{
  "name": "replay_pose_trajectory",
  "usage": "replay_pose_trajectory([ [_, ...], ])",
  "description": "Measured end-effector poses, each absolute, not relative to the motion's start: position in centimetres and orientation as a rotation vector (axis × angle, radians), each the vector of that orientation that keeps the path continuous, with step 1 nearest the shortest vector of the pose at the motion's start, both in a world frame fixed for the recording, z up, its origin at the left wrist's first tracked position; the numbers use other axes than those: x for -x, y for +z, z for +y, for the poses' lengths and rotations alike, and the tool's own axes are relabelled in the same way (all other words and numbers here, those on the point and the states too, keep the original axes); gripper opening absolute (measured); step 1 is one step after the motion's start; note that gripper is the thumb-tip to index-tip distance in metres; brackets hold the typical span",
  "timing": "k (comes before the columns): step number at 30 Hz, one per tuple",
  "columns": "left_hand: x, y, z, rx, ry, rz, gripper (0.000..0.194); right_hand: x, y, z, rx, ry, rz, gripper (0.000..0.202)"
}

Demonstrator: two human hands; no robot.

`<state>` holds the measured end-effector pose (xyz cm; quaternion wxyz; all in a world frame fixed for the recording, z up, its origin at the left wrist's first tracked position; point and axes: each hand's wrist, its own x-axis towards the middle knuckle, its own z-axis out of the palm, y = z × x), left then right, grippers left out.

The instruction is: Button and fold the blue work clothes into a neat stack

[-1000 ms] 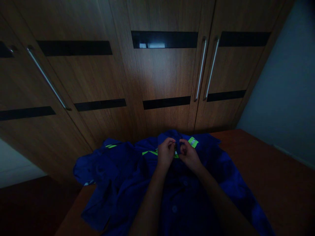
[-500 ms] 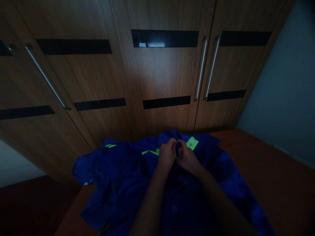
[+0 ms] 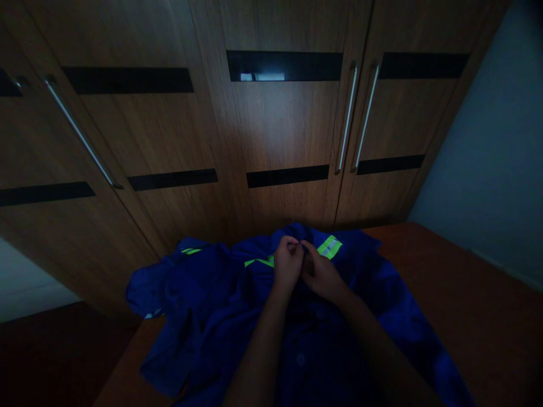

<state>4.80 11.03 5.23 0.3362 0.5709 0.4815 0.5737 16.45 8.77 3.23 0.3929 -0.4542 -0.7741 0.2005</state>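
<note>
A dark blue work jacket [image 3: 220, 299] with yellow-green reflective strips [image 3: 330, 247] lies spread out, its collar side toward the wardrobe. Over its upper front, my left hand [image 3: 289, 261] is closed in a pinch on the jacket's cloth. My right hand [image 3: 321, 270] pinches right beside it, the fingertips of both hands meeting. The small bit of cloth between them is mostly hidden, and I cannot make out whether a button is there. Lower on the front, a round button [image 3: 301, 359] shows faintly.
The jacket rests on a reddish-brown wooden surface [image 3: 458, 294]. Right behind it stands a wooden wardrobe [image 3: 284, 124] with dark bands and long metal handles [image 3: 347, 118]. A pale wall [image 3: 492, 158] rises at the right. The room is dim.
My right hand has shifted slightly left, and its fingertips now meet those of my left hand. The dark fold of cloth between them no longer shows. The jacket lies the same.
</note>
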Motion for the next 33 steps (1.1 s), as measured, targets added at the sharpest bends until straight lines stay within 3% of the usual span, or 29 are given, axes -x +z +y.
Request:
replay_pose_trajectory([
  [3, -4.7, 4.9, 11.3, -1.400, 1.510, 1.243, 0.009, -16.4, 3.0, 9.0, 1.102, 0.478, -1.911, 0.055],
  [8, -4.8, 4.7, 11.2, -1.353, 1.494, 1.207, 0.012, -16.4, 3.0, 9.3, 1.171, 0.143, -1.823, 0.031],
  [14, -5.0, 4.6, 11.2, -1.471, 1.448, 1.165, 0.009, -16.9, 3.6, 9.1, 1.302, -0.021, -1.705, 0.022],
  [20, -5.0, 4.4, 11.2, -1.598, 1.424, 1.167, 0.005, -17.1, 4.0, 9.4, 1.264, 0.358, -1.427, 0.019],
  [33, -4.1, 5.0, 10.6, -1.888, 1.247, 1.440, 0.006, -16.7, 3.1, 10.0, 1.185, 0.832, -1.223, 0.042],
])
